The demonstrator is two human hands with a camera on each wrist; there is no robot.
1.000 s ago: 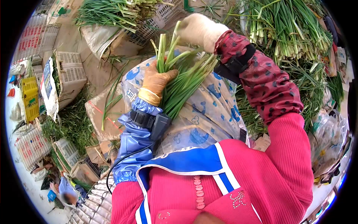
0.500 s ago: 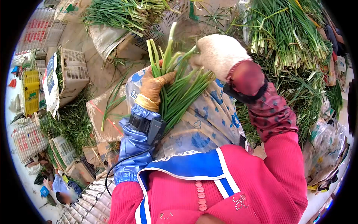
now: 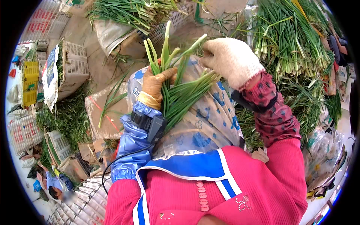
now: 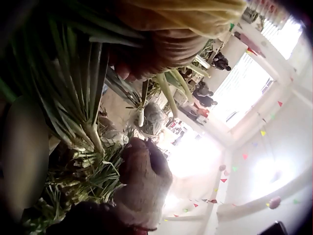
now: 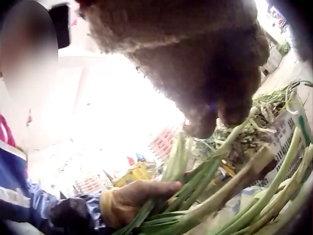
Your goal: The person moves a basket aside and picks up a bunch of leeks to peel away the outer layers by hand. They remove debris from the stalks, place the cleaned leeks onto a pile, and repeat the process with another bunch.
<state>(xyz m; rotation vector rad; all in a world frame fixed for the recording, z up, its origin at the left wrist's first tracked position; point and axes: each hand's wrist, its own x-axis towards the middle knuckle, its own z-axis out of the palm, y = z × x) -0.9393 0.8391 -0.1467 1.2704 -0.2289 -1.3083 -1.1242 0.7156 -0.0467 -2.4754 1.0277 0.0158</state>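
My left hand [image 3: 153, 88], in a tan rubber glove, grips a bunch of scallions [image 3: 165, 56] with pale stem ends up. More scallions [image 3: 189, 95] lie on the plastic covering [image 3: 198, 127] with blue prints over my lap, stem ends to the right. My right hand [image 3: 232, 62], in a fuzzy white knit glove, hovers right of the bunch with fingers bent. Its fingertips [image 5: 203, 128] are just above a slanting stem [image 5: 234, 137] in the right wrist view. In the left wrist view a pale stem end [image 4: 141, 117] stands just above that glove [image 4: 144, 176]. I cannot tell whether it pinches anything.
Scallions [image 3: 127, 13] are heaped at the back over a crate, and a larger heap [image 3: 288, 41] stands at the right. A pale crate [image 3: 75, 62], a yellow crate [image 3: 30, 84] and flattened cardboard [image 3: 101, 112] are at the left. Leaf scraps [image 3: 67, 120] litter the floor. Another person [image 3: 56, 187] is at lower left.
My right hand has come down and rightward from the top of the bunch, and one stem now leans right towards it. The left hand keeps its grip on the scallions, almost in place.
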